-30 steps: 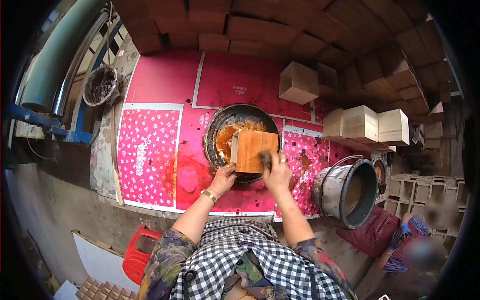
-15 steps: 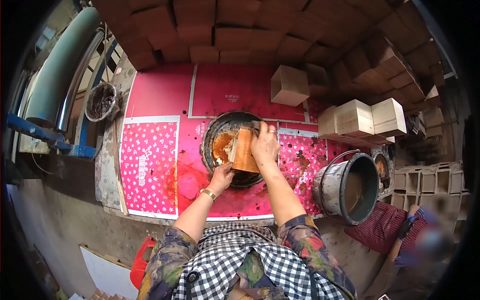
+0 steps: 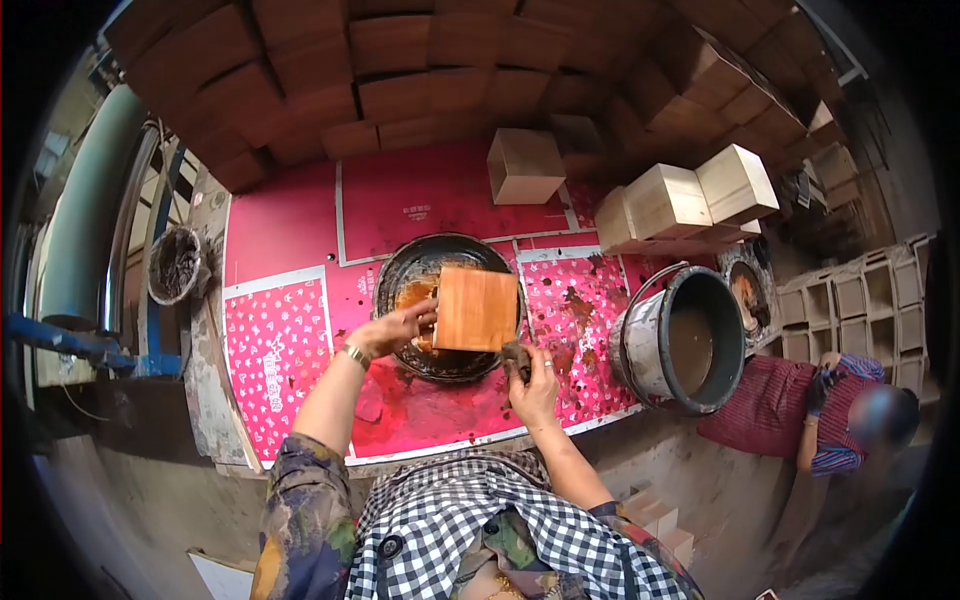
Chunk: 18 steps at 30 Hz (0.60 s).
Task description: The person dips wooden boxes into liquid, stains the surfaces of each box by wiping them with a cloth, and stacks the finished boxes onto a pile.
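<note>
A wooden box (image 3: 478, 308), wet with orange-brown stain on the face toward me, is held over a round black basin (image 3: 447, 371). My left hand (image 3: 398, 328) grips the box at its left side, with some fingertips hidden behind the edge. My right hand (image 3: 534, 388) is closed on a dark, soaked sponge or rag (image 3: 516, 356) at the lower right corner of the box. Brown liquid (image 3: 415, 293) shows in the basin to the left of the box.
A big bucket (image 3: 648, 340) of murky liquid stands right. Pale unstained boxes (image 3: 668, 200) sit behind it; stacked brown boxes (image 3: 390, 45) wall the back. A small pail (image 3: 176, 265) hangs left, by a roller machine (image 3: 95, 215). Another person (image 3: 835, 410) is at far right.
The box has turned so its broad stained face shows. My right hand has come down from its far right side to the near right corner. The head view has shifted.
</note>
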Each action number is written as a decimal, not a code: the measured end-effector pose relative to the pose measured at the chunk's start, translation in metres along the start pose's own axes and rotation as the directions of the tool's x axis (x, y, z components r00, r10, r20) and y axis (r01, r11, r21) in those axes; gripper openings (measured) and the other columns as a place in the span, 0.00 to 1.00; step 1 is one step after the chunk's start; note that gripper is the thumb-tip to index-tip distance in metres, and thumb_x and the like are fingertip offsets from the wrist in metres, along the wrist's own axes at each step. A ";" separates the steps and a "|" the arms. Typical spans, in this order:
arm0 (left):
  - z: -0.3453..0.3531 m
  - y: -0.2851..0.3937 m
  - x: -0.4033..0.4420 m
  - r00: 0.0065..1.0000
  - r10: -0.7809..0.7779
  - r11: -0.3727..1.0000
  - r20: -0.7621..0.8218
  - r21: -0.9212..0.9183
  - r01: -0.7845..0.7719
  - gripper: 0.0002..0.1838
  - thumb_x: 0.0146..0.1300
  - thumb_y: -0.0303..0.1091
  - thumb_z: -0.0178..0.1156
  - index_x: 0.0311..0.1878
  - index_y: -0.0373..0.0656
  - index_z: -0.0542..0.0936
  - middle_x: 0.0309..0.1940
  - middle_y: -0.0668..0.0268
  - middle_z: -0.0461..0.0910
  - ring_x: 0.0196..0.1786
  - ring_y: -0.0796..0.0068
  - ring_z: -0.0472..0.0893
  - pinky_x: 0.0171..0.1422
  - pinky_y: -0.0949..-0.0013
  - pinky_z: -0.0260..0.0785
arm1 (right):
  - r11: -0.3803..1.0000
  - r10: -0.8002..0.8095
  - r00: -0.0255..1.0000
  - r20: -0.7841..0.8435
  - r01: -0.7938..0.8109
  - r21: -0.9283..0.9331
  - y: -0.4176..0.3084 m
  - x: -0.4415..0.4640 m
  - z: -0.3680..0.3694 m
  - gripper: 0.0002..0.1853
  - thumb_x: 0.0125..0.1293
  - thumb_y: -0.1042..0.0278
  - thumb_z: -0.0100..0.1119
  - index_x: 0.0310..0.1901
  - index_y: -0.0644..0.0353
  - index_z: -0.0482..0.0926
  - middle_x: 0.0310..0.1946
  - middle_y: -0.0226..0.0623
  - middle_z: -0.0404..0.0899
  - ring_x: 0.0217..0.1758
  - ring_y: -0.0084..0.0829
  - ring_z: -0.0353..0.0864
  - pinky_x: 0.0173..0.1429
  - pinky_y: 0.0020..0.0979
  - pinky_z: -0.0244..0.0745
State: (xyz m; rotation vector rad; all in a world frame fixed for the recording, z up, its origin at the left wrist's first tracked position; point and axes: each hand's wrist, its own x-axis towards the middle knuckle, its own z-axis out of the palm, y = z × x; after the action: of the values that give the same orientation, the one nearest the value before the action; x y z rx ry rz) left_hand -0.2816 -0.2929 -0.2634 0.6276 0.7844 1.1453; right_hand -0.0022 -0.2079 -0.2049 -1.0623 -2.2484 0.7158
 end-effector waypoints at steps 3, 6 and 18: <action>0.020 0.021 0.043 0.948 -0.105 0.962 -0.301 -0.273 0.020 0.24 0.65 0.34 0.58 0.63 0.41 0.68 0.58 0.60 0.73 0.57 0.68 0.74 0.62 0.65 0.68 | 0.997 -0.013 0.999 -0.039 0.016 0.074 -0.002 0.010 0.006 0.16 0.62 0.63 0.61 0.49 0.60 0.73 0.39 0.50 0.76 0.39 0.52 0.79 0.40 0.43 0.74; 0.025 0.014 0.073 0.894 -0.064 0.963 -0.443 -0.262 -0.061 0.16 0.65 0.32 0.58 0.55 0.38 0.73 0.48 0.62 0.79 0.47 0.70 0.80 0.55 0.65 0.75 | 0.990 0.054 0.994 -0.095 -0.041 0.137 0.001 0.016 0.010 0.16 0.64 0.61 0.60 0.48 0.62 0.73 0.39 0.50 0.76 0.39 0.51 0.79 0.42 0.42 0.74; 0.034 -0.071 0.005 0.866 0.337 0.873 -0.370 0.468 -0.140 0.13 0.62 0.20 0.56 0.50 0.38 0.80 0.45 0.69 0.81 0.47 0.80 0.77 0.52 0.74 0.71 | 0.999 0.013 0.998 -0.066 -0.015 -0.034 -0.004 0.101 0.025 0.17 0.62 0.63 0.57 0.51 0.59 0.72 0.42 0.50 0.76 0.45 0.50 0.78 0.45 0.44 0.74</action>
State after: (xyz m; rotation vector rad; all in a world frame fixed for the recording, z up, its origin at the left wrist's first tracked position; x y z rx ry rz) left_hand -0.2142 -0.3109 -0.2995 0.8640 1.4079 1.3867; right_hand -0.0749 -0.1346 -0.1955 -1.1035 -2.2070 0.6404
